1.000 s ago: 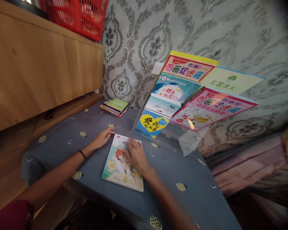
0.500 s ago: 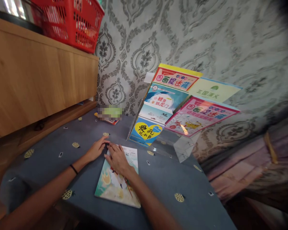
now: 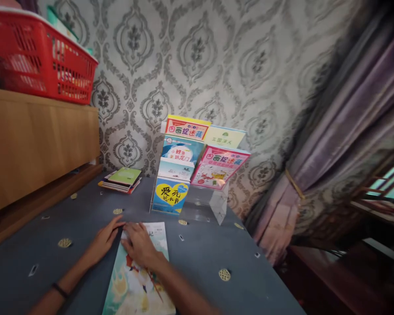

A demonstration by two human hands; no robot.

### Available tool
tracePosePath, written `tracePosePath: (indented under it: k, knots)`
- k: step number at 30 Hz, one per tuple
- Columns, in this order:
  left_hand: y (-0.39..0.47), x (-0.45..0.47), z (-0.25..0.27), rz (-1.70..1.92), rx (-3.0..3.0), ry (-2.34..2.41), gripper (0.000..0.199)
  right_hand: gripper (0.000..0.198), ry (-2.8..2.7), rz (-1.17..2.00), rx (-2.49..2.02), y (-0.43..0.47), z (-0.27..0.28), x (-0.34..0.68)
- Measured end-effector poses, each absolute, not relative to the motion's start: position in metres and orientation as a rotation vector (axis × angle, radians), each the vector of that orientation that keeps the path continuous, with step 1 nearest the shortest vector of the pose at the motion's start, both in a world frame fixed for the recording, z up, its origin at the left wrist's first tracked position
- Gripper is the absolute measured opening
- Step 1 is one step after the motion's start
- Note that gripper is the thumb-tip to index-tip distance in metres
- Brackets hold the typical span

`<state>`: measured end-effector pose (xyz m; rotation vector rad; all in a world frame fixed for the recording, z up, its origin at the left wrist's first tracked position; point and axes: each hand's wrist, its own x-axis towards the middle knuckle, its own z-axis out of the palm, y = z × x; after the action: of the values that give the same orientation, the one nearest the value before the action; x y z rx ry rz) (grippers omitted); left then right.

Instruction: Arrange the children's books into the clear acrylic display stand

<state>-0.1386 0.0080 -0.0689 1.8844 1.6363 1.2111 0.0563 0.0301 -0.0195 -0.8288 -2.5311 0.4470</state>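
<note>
A paperback book (image 3: pixel 157 273) with a pale teal illustrated cover lies flat before me. My right hand (image 3: pixel 140 243) rests on its upper left part, fingers laid over the cover and partly hiding the title. Just outside the book's top left corner is my left hand (image 3: pixel 104 239), its fingers stretched toward the right fingertips. Whether the left fingers touch the book's edge I cannot tell. Beyond the hands, a clear display rack (image 3: pixel 219 205) holds several upright books, among them a blue one with a yellow heart (image 3: pixel 170 195) and a pink one (image 3: pixel 220 168).
A small stack of books (image 3: pixel 121 179) with a green one on top lies at the back left of the table (image 3: pixel 197 267). A red basket (image 3: pixel 49 61) stands on the wooden cabinet (image 3: pixel 39 140) at left. A purple curtain (image 3: pixel 318 157) hangs at right.
My view has tilted up and turned right, so the rack, basket and book appear further left and lower. Both hands stay by the book's top left corner.
</note>
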Motion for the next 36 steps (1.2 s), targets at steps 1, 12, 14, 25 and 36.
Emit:
tracePosePath:
  k: [1,12,14,25,36]
  knots:
    - [0.01,-0.139,-0.072,1.219,1.893,1.643,0.053,0.037,-2.536,0.43,-0.833,0.029,-0.019,0.056]
    - [0.017,-0.142,-0.083,1.277,2.011,1.711,0.046,0.041,-2.589,0.442,-0.77,0.04,-0.02,0.066]
    - [0.017,-0.141,-0.082,1.275,2.024,1.719,0.045,0.041,-2.587,0.424,-0.805,0.039,-0.018,0.075]
    - [0.018,-0.143,-0.084,1.29,2.11,1.709,0.043,0.044,-2.583,0.45,-0.885,0.037,-0.009,0.09]
    - [0.012,-0.14,-0.07,1.166,2.184,1.752,0.041,0.042,-2.483,0.443,-1.019,0.042,-0.025,0.134]
